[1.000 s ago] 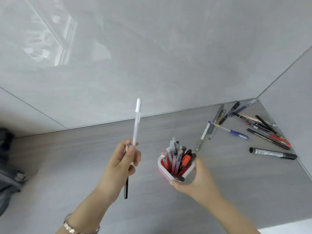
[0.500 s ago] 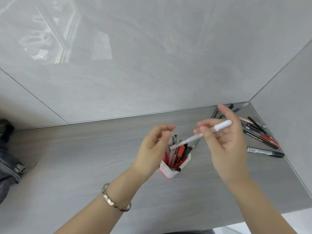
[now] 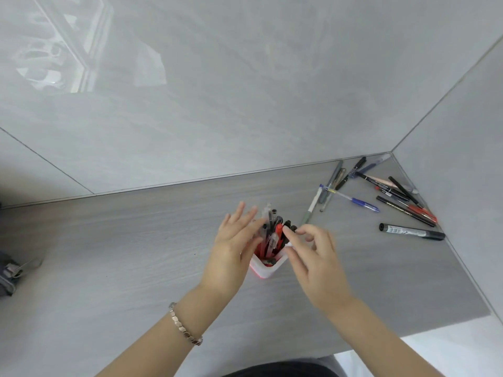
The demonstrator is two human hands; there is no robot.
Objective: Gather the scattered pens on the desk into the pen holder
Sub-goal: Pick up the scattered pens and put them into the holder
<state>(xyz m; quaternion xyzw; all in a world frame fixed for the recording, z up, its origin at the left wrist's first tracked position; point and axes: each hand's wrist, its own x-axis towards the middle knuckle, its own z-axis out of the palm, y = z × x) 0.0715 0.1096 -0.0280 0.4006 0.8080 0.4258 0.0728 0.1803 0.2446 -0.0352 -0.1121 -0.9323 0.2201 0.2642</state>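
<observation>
A white and red pen holder (image 3: 268, 269) stands mid-desk, packed with several pens (image 3: 273, 232). My left hand (image 3: 234, 248) rests against the holder's left side, its fingers spread and touching the pens. My right hand (image 3: 313, 257) is at the holder's right side with loosely curled fingers, and its forefinger tip touches the pen tops. Neither hand grips a pen. Scattered pens lie at the back right: a white-grey pen (image 3: 311, 206), a blue pen (image 3: 353, 200), a black marker (image 3: 412, 232) and several more in the corner (image 3: 394, 191).
The grey desk (image 3: 122, 254) meets grey walls at the back and on the right, forming a corner behind the loose pens. A dark bag (image 3: 8, 273) sits at the left edge. The desk's front edge runs across the lower right.
The white pen went from my left hand to my right hand and is now in neither. Both hands have come down to the pens in the holder.
</observation>
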